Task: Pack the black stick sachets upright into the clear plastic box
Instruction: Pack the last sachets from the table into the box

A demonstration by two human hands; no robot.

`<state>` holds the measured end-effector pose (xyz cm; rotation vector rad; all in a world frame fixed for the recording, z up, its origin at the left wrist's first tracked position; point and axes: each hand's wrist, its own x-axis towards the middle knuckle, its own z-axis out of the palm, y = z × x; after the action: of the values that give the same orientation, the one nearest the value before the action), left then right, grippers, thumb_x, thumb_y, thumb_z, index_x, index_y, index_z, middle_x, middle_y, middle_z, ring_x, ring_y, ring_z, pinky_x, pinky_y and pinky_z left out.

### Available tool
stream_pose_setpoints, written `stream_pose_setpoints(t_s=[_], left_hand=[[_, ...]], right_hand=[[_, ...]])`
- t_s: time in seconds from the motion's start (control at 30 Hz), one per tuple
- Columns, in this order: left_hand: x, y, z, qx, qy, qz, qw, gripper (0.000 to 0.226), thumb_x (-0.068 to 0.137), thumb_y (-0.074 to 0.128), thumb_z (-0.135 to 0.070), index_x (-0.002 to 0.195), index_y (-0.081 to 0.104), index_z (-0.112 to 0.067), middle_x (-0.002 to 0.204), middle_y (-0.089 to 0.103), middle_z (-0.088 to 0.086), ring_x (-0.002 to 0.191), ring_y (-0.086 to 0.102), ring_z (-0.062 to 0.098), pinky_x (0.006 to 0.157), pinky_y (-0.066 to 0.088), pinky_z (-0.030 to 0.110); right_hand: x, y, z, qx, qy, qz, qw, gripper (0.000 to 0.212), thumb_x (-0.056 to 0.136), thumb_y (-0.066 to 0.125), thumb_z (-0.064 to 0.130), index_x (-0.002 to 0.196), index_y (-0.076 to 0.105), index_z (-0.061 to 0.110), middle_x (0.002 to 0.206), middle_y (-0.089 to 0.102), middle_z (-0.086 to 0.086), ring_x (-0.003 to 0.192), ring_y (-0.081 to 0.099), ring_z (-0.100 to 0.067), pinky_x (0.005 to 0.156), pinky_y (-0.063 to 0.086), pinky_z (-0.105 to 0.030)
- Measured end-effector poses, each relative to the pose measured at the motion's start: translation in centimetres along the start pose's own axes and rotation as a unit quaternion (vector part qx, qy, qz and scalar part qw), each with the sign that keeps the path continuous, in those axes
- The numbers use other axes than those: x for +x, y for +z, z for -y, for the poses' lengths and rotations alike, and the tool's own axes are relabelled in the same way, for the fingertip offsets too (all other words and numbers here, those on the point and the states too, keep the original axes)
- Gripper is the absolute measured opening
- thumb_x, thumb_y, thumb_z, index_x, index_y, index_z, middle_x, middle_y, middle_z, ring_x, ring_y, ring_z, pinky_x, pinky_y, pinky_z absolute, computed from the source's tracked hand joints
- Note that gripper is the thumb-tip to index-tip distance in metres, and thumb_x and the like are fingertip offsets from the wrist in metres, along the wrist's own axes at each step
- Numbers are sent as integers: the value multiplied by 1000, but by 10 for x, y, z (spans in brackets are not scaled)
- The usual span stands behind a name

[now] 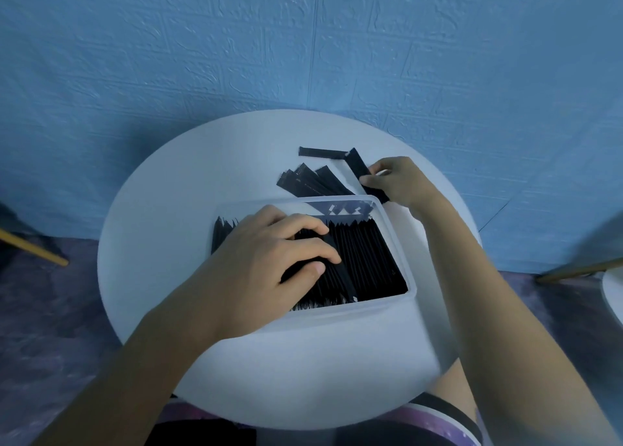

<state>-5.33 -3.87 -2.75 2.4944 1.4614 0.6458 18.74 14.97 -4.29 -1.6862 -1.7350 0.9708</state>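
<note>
Tabletop [161, 243] margin around clear plastic box [357, 310]

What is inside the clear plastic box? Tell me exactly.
Black stick sachets stand in rows inside the clear plastic box, with a gap at its far end. The left hand grips some, hiding those beneath it and the box floor.

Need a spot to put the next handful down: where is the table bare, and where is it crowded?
Bare: the table left of the box, and the near strip between box and lap. Crowded: behind the box, where loose sachets lie and the right hand grips one sachet. The left hand holds packed sachets inside the box.
</note>
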Motion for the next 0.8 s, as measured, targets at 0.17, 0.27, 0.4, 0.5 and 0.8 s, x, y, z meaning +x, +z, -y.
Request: stream_pose_setpoints(t_s=[0.17, 0.27, 0.4, 0.5, 0.8], left_hand=[[0, -1, -1, -3, -2, -2, 1000, 33, 98, 38, -45, 114, 66, -49, 132, 53, -27, 103, 41, 6, 93, 29, 20], [0, -1, -1, -2, -5, -3, 1000, 33, 98, 38, -45, 114, 66, -50, 132, 53, -27, 103, 40, 5, 93, 29, 19], [0, 0, 0, -3, -5, -4, 1000, 32, 98, 38, -45, 114, 66, -50, 133, 53, -28, 104, 40, 5, 94, 30, 22], [0, 0, 0, -10, -5, -8, 1000, 32, 97, 39, -45, 114, 66, -50, 133, 53, -27, 103, 39, 3, 94, 32, 25], [0, 1, 1, -16, -5, -10, 1000, 32, 97, 40, -45, 114, 66, -50, 132, 53, -28, 104, 42, 5, 96, 37, 29]], right_hand=[[-2, 8, 19, -14, -27, 95, 995, 29, 84, 81, 26, 103, 69, 7, 88, 66, -7, 73, 55, -17, 68, 42, -26], [4, 16, 18, -77, -18, 110, 991, 36, 80, 84, 29, 105, 67, 10, 96, 70, -16, 74, 58, -20, 75, 45, -32], [11, 20, 15, -124, -14, 108, 986, 32, 80, 82, 30, 101, 65, 14, 98, 70, -11, 77, 61, -21, 77, 49, -34], [14, 17, 12, -154, -11, 105, 982, 24, 80, 80, 31, 95, 65, 20, 100, 69, -4, 87, 63, -20, 76, 49, -32], [-8, -9, 19, -16, -23, 63, 998, 17, 85, 78, 17, 90, 62, 12, 82, 65, -7, 67, 58, -20, 67, 47, -30]])
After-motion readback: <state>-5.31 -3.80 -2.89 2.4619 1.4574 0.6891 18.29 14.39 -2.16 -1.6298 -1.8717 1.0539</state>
